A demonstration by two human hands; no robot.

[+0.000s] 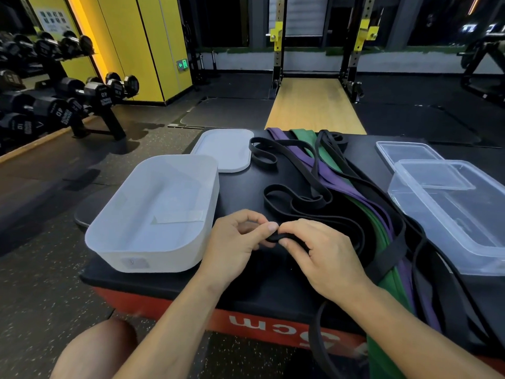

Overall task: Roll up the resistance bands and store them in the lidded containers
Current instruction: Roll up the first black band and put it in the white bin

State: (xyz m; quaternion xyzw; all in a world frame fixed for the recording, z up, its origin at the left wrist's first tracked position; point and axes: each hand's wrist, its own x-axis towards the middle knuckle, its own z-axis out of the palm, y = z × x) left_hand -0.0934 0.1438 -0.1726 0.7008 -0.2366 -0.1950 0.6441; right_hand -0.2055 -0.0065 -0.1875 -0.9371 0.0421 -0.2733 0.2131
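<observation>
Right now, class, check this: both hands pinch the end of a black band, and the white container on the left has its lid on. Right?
One detail is wrong. The head view shows the white container open, its lid lying on the box top just behind it. The rest stands: the left hand and right hand both pinch the end of a black band.

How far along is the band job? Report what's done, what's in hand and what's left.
Done: only setup. The white container and clear container stand open and hold no bands. In hand: the left hand and right hand pinch the end of one black band, its roll barely begun. Left: the purple band, green band and the other black ones lie loose. Nothing is stored or closed.
</observation>
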